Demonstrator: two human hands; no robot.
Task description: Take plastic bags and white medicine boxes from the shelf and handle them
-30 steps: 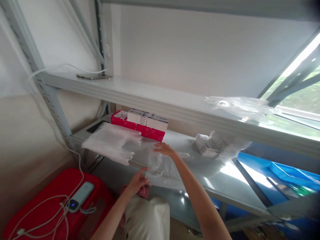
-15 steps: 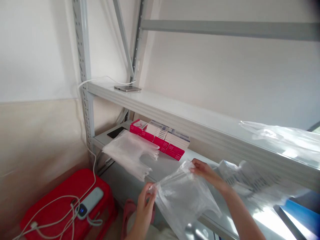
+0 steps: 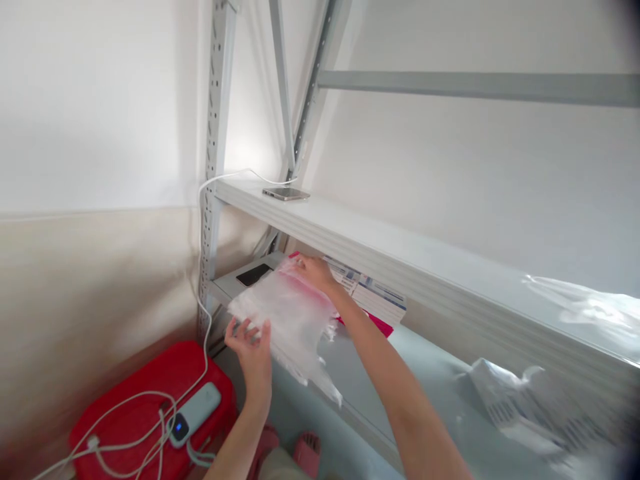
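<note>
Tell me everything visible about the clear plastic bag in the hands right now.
The thin, translucent clear plastic bag is crumpled and limp, held above the lower grey metal shelf. The left hand grips its lower left edge; the right hand holds its top, near the red-and-white boxes. Its ragged bottom corner hangs past the shelf edge.

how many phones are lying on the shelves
2. A silver flat phone lies on the upper grey metal shelf with a white cable attached; a black flat phone lies on the lower shelf, left of the clear plastic bags.

There were two hands [image 3: 253,343], two phones [image 3: 286,194], one power bank [image 3: 194,414], one red case [image 3: 150,407], and a stack of clear bags [image 3: 290,313].
</note>
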